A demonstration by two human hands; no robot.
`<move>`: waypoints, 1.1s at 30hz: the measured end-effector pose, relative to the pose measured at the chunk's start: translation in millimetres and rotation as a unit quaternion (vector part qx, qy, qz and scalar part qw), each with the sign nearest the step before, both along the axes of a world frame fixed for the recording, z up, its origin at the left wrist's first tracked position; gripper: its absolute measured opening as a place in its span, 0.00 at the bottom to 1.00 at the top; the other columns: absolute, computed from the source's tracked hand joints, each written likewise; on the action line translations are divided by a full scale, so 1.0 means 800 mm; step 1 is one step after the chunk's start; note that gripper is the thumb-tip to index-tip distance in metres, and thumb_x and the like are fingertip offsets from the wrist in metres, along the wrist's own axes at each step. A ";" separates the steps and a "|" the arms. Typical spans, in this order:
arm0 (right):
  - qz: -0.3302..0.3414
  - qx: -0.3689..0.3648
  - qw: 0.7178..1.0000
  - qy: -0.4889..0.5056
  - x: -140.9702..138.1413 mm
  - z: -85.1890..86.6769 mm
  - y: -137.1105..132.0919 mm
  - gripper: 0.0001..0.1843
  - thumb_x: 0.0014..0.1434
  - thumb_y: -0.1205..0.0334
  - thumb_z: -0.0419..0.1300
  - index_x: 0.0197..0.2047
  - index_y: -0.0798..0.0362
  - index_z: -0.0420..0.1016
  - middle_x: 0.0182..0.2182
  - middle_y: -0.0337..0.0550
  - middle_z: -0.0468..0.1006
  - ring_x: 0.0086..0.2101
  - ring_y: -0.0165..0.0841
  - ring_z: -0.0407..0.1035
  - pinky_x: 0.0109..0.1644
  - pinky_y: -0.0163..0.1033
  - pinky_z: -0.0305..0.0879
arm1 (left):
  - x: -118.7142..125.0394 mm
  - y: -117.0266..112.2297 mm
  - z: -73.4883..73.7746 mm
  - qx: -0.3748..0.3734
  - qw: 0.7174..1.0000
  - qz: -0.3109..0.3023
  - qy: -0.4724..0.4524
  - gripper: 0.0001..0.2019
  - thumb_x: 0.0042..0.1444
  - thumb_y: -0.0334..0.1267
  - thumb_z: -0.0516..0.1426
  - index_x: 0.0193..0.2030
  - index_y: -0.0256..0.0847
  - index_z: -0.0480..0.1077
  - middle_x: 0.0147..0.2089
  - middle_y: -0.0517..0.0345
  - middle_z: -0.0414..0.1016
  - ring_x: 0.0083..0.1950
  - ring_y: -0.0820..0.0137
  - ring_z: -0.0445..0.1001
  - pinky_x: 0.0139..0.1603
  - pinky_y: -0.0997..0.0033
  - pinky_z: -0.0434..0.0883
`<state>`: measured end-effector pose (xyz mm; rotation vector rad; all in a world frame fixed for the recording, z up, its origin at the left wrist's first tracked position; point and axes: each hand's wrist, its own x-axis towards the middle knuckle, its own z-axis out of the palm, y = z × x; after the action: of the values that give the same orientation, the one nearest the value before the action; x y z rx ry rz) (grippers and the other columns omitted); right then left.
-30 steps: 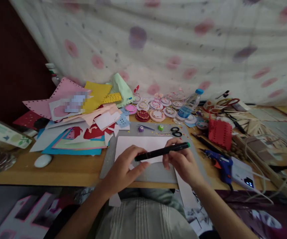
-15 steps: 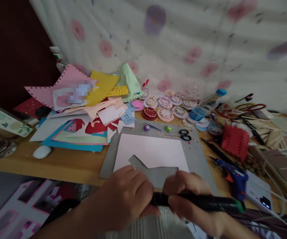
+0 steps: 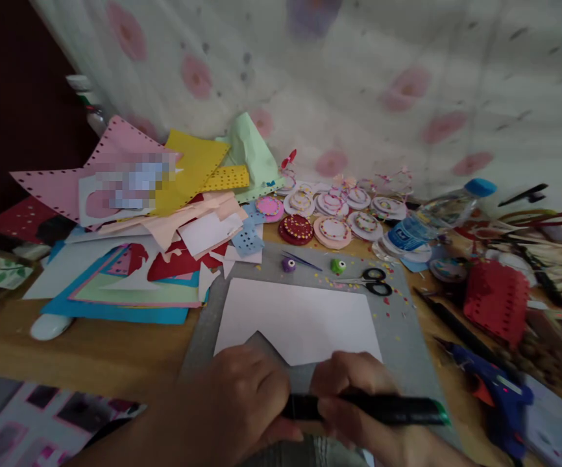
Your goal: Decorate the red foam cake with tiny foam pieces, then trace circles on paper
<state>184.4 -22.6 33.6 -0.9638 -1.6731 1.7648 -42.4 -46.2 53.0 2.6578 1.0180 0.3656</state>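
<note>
A black marker (image 3: pixel 398 408) with a green end lies across both hands, above the near edge of the mat. My left hand (image 3: pixel 242 395) is closed around its left end, which the fingers largely cover. Thumb and fingers of my right hand (image 3: pixel 354 402) pinch the barrel near its middle, and the green end sticks out to the right. Just beyond the hands, a white sheet of paper (image 3: pixel 305 318) with a notch cut from its near edge rests on a grey mat (image 3: pixel 402 337). Scissors with black handles (image 3: pixel 377 282) lie past the sheet's far right corner.
Coloured paper (image 3: pixel 193 168) is piled at the left. Small decorated paper discs (image 3: pixel 332 230) stand along the back, beside a water bottle (image 3: pixel 427 220). A blue glue gun (image 3: pixel 495 389) lies at right, near a red paper piece (image 3: pixel 498 301). A white mouse (image 3: pixel 50 326) sits left.
The camera view has moved closer to the table, so the mat and sheet look larger. Both hands still grip the marker, which sits slightly lower and further left in view.
</note>
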 end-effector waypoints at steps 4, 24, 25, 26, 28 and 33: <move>0.007 -0.043 0.999 0.032 -0.005 -0.025 0.031 0.21 0.64 0.43 0.56 0.27 0.49 0.62 0.18 0.34 0.69 0.15 0.24 0.56 0.18 0.31 0.51 | -0.001 0.045 -0.015 -0.075 0.997 -0.014 0.011 0.14 0.69 0.47 0.52 0.35 0.41 0.66 0.30 0.58 0.75 0.30 0.65 0.73 0.32 0.67 0.64; 0.018 0.009 0.997 -0.069 0.008 -0.096 0.043 0.22 0.51 0.42 0.63 0.14 0.45 0.68 0.07 0.37 0.54 0.12 0.29 0.49 0.17 0.38 0.48 | 0.018 0.086 -0.039 -0.199 0.974 -0.101 0.038 0.14 0.58 0.47 0.64 0.29 0.42 0.68 0.25 0.63 0.76 0.23 0.69 0.73 0.20 0.69 0.62; 0.004 0.017 0.999 -0.049 0.010 -0.090 0.042 0.23 0.51 0.39 0.62 0.16 0.45 0.68 0.09 0.37 0.56 0.13 0.28 0.49 0.16 0.37 0.48 | 0.017 0.083 -0.039 -0.154 0.983 -0.093 0.029 0.15 0.60 0.48 0.62 0.30 0.41 0.68 0.26 0.62 0.76 0.24 0.68 0.73 0.23 0.68 0.63; -0.012 0.027 0.999 -0.030 0.011 -0.081 0.042 0.24 0.52 0.37 0.60 0.17 0.46 0.68 0.10 0.37 0.59 0.13 0.28 0.49 0.16 0.37 0.47 | 0.016 0.079 -0.038 -0.106 0.991 -0.084 0.023 0.15 0.62 0.48 0.60 0.30 0.40 0.68 0.26 0.61 0.75 0.25 0.68 0.73 0.25 0.66 0.64; -0.048 0.027 0.998 -0.022 0.011 -0.061 0.041 0.23 0.55 0.38 0.59 0.21 0.46 0.69 0.15 0.38 0.66 0.16 0.28 0.55 0.19 0.35 0.52 | 0.013 0.073 -0.038 -0.027 0.998 -0.060 0.020 0.17 0.66 0.49 0.55 0.30 0.40 0.67 0.26 0.59 0.73 0.25 0.67 0.70 0.27 0.64 0.64; -0.076 -0.120 0.989 0.036 0.002 -0.033 0.044 0.18 0.60 0.41 0.61 0.32 0.48 0.70 0.22 0.36 0.69 0.22 0.29 0.61 0.25 0.33 0.57 | 0.010 0.064 -0.034 0.043 0.999 0.024 0.011 0.20 0.70 0.50 0.47 0.30 0.41 0.63 0.26 0.58 0.71 0.26 0.67 0.68 0.28 0.66 0.62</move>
<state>186.3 12.9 7.2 -1.0869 -1.3277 1.9016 -34.3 5.1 25.6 2.7230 1.0981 0.4011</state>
